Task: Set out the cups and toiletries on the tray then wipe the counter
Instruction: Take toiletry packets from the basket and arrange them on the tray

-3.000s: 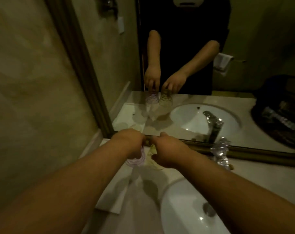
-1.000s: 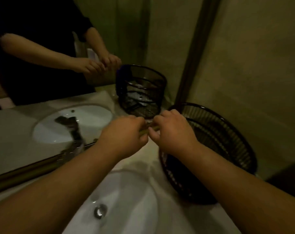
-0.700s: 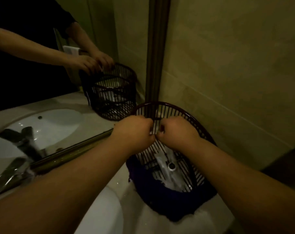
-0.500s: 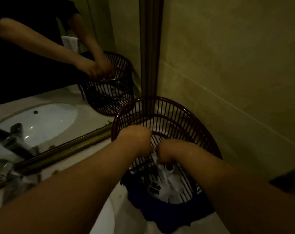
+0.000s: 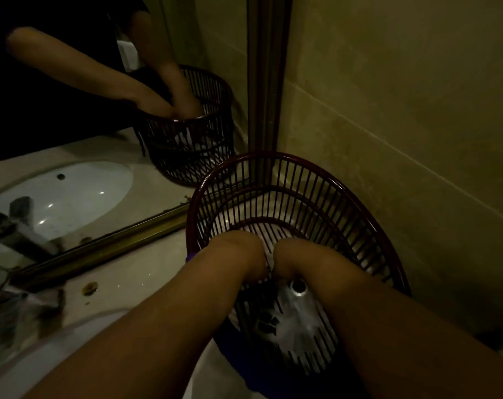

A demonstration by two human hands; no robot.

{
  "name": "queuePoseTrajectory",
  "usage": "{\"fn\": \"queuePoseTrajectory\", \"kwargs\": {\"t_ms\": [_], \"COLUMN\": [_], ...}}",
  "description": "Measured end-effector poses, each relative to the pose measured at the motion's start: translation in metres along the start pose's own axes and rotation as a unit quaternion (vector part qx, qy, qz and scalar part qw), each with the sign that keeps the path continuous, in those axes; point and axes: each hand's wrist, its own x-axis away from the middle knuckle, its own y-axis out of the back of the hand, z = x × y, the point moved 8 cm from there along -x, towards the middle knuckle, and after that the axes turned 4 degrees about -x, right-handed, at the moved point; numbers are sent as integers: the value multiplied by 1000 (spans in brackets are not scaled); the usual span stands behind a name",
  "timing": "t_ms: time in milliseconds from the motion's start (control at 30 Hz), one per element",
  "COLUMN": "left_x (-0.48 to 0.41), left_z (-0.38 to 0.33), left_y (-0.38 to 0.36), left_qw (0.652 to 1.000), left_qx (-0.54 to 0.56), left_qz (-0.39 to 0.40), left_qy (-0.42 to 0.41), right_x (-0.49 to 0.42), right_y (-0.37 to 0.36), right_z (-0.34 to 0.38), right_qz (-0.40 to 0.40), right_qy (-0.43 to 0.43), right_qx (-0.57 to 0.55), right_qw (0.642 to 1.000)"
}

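A dark red slatted basket (image 5: 274, 157) stands in the counter's right corner against the wall. Both of my hands reach down inside it, side by side. My left hand (image 5: 236, 254) and my right hand (image 5: 297, 259) have their fingers curled downward, out of sight behind the knuckles. A white toiletry packet with a round cap (image 5: 297, 315) lies in the basket just below my wrists. I cannot tell whether either hand grips anything. Something blue (image 5: 246, 370) shows under the basket's near side. No tray or cups are in view.
The white sink basin (image 5: 51, 358) lies at the lower left, with the blurred faucet (image 5: 14, 309) beside it. A gold-framed mirror (image 5: 115, 240) runs along the back. A beige tiled wall (image 5: 403, 110) closes the right side. A small brown spot (image 5: 89, 287) marks the counter.
I turned from the tray at the left end to the basket at the right end. Over the last second both hands dropped from above the rim deep into the basket.
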Motion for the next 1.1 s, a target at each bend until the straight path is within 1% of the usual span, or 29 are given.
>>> {"fn": "queuePoseTrajectory", "kwargs": {"t_ms": [100, 200, 267, 333, 367, 433, 467, 533, 600, 633, 667, 700, 733, 767, 800, 833, 867, 900, 933, 967, 1000, 1033, 1067, 1100], "left_x": [-1, -1, -4, -5, -7, -8, -8, -8, -7, -5, -3, -1, 1, 2, 4, 6, 9, 11, 14, 17, 18, 18, 18, 19], "left_z": [1, 3, 4, 6, 6, 5, 4, 3, 4, 5, 6, 8, 9, 11, 13, 17, 20, 22, 24, 26, 27, 27, 27, 28], "left_y": [3, 4, 2, 2, 2, 1, 2, 4, 9, 12, 16, 18, 20, 21, 24, 26, 29, 32, 34, 34, 34, 33, 33, 33], "left_qw": [999, 998, 999, 999, 999, 999, 1000, 999, 996, 993, 991, 987, 985, 982, 978, 975, 971, 968, 966, 964, 962, 959, 956, 953], "left_qx": [22, 49, 40, 35, 34, 26, 22, 43, 82, 99, 110, 121, 129, 140, 153, 165, 173, 179, 185, 193, 204, 219, 231, 240], "left_qz": [-23, -37, -33, -36, -36, -24, -19, -16, -37, -58, -82, -102, -118, -129, -138, -146, -157, -164, -168, -166, -162, -159, -161, -164], "left_qy": [-4, 2, 7, 11, 11, 9, 4, -8, -9, -7, -5, 0, 5, 12, 22, 35, 48, 59, 67, 75, 82, 85, 87, 89], "right_x": [-5, -4, -8, -11, -12, -11, -6, 3, 17, 22, 24, 25, 28, 32, 35, 39, 41, 38, 33, 28, 21, 13, 3, -7], "right_y": [8, -22, -27, -21, -15, 0, 9, 27, 49, 58, 63, 64, 62, 60, 61, 62, 63, 61, 59, 58, 58, 57, 49, 34], "right_z": [0, 7, 9, 9, 7, 3, 1, -5, -4, -3, -6, -12, -16, -19, -22, -24, -23, -22, -22, -24, -26, -25, -20, -14], "right_qz": [-16, 49, 48, 56, 60, 53, 42, -24, -97, -121, -131, -130, -128, -132, -144, -152, -153, -149, -144, -152, -170, -190, -182, -132], "right_qy": [15, 22, 9, -10, -23, -38, -38, -33, -3, 11, 13, 11, 17, 36, 65, 89, 102, 96, 71, 33, 3, -5, 0, -1], "right_qx": [-48, -100, -71, 7, 19, -9, -37, -94, -155, -194, -252, -343, -454, -549, -618, -657, -675, -676, -655, -589, -485, -381, -284, -201], "right_qw": [999, 994, 996, 998, 998, 998, 998, 995, 983, 974, 959, 930, 882, 824, 770, 733, 714, 715, 738, 793, 858, 905, 941, 971]}}
